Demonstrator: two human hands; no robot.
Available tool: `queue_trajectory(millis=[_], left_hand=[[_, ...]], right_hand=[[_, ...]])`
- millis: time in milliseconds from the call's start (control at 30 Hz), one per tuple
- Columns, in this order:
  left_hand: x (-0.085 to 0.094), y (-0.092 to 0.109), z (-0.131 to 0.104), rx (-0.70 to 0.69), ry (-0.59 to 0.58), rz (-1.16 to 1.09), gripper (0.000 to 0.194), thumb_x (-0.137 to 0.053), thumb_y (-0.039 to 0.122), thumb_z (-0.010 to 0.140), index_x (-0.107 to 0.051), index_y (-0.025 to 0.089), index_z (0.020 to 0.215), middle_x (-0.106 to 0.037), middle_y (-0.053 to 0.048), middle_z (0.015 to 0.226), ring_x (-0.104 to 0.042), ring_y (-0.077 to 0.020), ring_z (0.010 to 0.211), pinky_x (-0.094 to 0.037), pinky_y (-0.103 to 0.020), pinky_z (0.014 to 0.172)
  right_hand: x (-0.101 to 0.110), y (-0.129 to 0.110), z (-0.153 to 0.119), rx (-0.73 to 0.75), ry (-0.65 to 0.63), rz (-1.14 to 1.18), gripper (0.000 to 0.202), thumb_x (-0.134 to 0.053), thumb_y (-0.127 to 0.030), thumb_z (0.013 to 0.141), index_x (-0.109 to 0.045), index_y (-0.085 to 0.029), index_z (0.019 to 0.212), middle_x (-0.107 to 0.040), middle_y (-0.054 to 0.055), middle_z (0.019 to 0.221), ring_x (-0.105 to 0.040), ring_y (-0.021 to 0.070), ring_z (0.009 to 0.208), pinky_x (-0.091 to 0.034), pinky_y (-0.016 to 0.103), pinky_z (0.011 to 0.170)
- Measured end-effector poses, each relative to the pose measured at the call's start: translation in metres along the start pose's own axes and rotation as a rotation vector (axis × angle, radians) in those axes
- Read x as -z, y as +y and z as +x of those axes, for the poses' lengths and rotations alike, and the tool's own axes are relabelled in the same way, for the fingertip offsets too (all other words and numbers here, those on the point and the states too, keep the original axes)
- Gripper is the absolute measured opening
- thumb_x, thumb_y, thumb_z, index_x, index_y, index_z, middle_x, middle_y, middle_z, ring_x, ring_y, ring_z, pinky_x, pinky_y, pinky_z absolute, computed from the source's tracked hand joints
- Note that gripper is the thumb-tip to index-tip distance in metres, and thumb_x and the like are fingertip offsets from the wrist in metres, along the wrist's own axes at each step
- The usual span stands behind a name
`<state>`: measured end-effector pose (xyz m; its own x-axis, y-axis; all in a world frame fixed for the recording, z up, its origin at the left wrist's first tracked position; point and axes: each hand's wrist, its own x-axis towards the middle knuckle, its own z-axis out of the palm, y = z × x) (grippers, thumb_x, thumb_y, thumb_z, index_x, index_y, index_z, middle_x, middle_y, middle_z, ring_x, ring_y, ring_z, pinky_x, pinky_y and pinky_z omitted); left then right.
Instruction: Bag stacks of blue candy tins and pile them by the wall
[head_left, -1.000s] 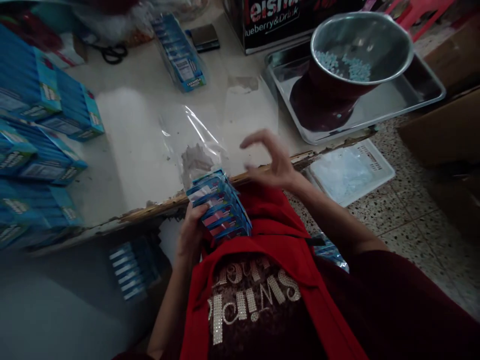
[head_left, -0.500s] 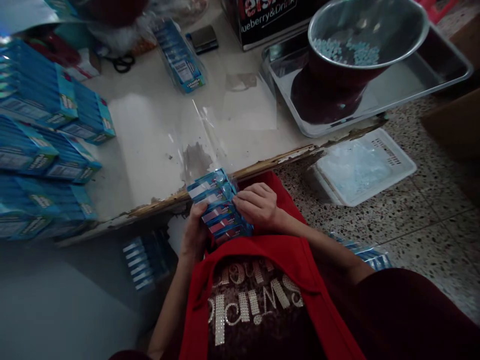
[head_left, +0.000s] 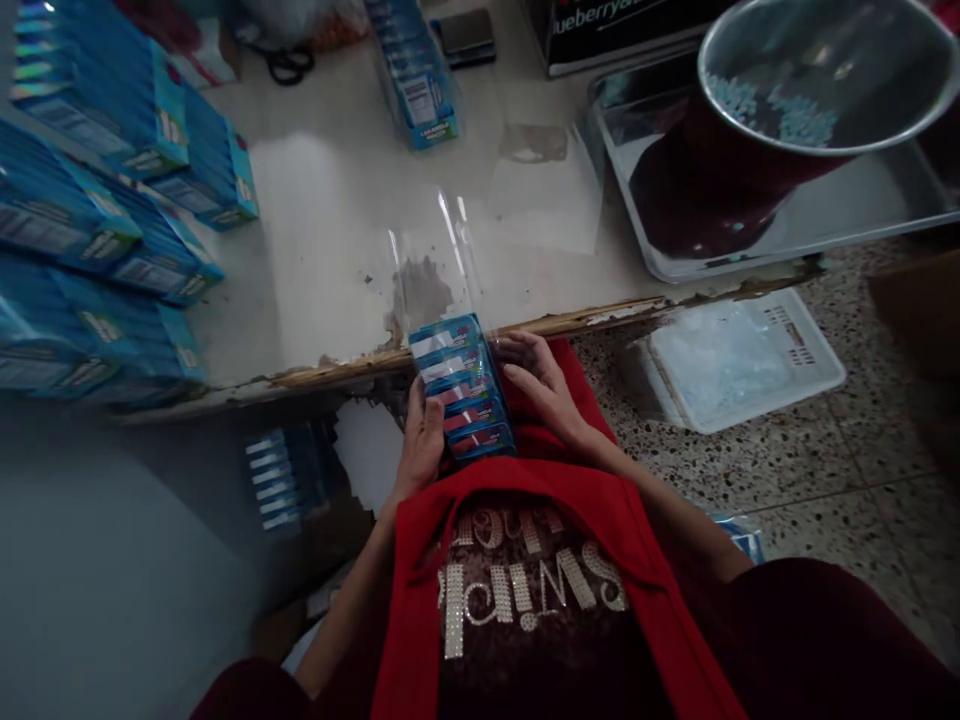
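Observation:
A row of small blue candy boxes [head_left: 466,392] lies at the table's front edge, against my apron, with several boxes side by side. Around it is a clear plastic sleeve [head_left: 454,225], whose loose end stretches forward over the table. My left hand [head_left: 424,437] grips the row's left side, its thumb on top. Along the other side, my right hand [head_left: 541,388] has its fingers stretched out and apart, close to or touching the plastic; exact contact is hard to see.
Stacked blue packs [head_left: 82,230] fill the table's left side. Further back are another wrapped pack [head_left: 420,85], scissors [head_left: 289,66] and a small dark scale-like device [head_left: 466,38]. A metal bowl [head_left: 825,150] with pale blue pieces stands on a tray [head_left: 652,255]. Below sits a white basket [head_left: 750,360].
My right hand has let go of the pack's right edge, its fingers now extended. My left hand has shifted lower along the side. The view has moved, so the table appears higher.

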<state>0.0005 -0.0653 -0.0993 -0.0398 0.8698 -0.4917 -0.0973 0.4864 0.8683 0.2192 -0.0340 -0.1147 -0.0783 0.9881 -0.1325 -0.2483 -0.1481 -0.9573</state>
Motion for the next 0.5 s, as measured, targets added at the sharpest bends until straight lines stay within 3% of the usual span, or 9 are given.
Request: queue_trajectory(millis=[67,133,233,333,500], left_hand=[[0.005,-0.007,0.002,-0.098,0.075,-0.007,0.090,-0.075,0.086,0.081,-0.060,0.027,0.147,-0.068,-0.013,0.150,-0.061,-0.0343,0.145,-0.051,-0.047,0.121],[0.007,-0.010,0.008,-0.199,0.118,-0.092,0.087,-0.071,0.086,0.085,-0.062,0.024,0.145,-0.066,-0.014,0.152,-0.059,-0.0333,0.148,-0.045,-0.047,0.127],[0.005,-0.009,0.013,-0.287,0.063,-0.234,0.083,-0.064,0.082,0.094,-0.057,0.027,0.156,-0.058,-0.012,0.164,-0.051,-0.0315,0.156,-0.042,-0.045,0.130],[0.005,-0.007,0.008,-0.203,-0.050,-0.196,0.086,-0.068,0.083,0.090,-0.058,0.031,0.159,-0.060,-0.009,0.163,-0.046,-0.0334,0.161,-0.047,-0.045,0.128],[0.005,-0.006,-0.016,0.028,-0.189,-0.214,0.109,-0.075,0.087,0.079,-0.042,0.037,0.170,-0.065,-0.011,0.157,-0.060,-0.0412,0.147,-0.062,-0.053,0.111]], right_hand=[[-0.008,0.001,-0.005,-0.006,0.018,-0.040,0.058,-0.072,-0.061,0.097,-0.057,-0.032,0.145,-0.067,0.010,0.151,-0.061,0.0284,0.145,-0.043,0.053,0.130],[-0.012,0.002,-0.009,-0.003,0.004,-0.099,0.060,-0.068,-0.064,0.100,-0.060,-0.030,0.149,-0.065,0.009,0.156,-0.058,0.0286,0.149,-0.040,0.051,0.132],[-0.013,0.004,-0.013,0.002,-0.049,-0.206,0.067,-0.062,-0.069,0.102,-0.062,-0.029,0.155,-0.058,0.007,0.167,-0.050,0.0292,0.158,-0.034,0.050,0.137],[-0.012,0.004,-0.017,0.010,-0.108,-0.270,0.074,-0.057,-0.074,0.102,-0.057,-0.030,0.162,-0.049,0.003,0.174,-0.040,0.0285,0.165,-0.027,0.050,0.140],[-0.009,0.002,-0.026,0.019,-0.201,-0.300,0.074,-0.055,-0.073,0.104,-0.051,-0.035,0.167,-0.039,-0.004,0.178,-0.030,0.0271,0.170,-0.020,0.051,0.143]])
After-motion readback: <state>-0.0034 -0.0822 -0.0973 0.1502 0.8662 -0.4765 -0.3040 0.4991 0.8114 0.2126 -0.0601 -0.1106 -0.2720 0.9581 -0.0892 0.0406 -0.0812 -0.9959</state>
